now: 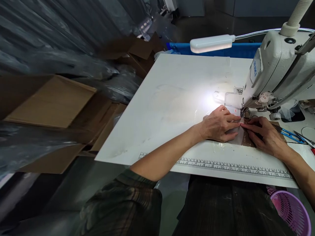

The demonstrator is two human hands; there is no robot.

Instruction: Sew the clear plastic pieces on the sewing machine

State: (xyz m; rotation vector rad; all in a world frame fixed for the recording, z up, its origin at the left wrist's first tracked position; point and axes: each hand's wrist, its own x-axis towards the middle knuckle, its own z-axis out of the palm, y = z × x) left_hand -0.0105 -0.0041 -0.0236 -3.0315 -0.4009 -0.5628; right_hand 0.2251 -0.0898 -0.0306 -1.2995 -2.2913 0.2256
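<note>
My left hand [219, 124] lies flat, fingers stretched out, on a small piece of pale sheer fabric [236, 136] in front of the needle area [244, 113] of a white sewing machine [278, 68]. My right hand [264, 136] rests beside it, fingers extended and pressing the same fabric, fingertips nearly meeting those of the left. Both hands lie on a white sewing table [172, 98]. Under the right hand a brownish patch shows.
A printed ruler [233, 167] runs along the table's near edge. Blue-handled snips [291, 135] lie right of my right hand. A white lamp [211, 43] hangs over the table. Cardboard boxes [54, 101] and plastic-wrapped bundles stand left. A purple basket [291, 211] sits at lower right.
</note>
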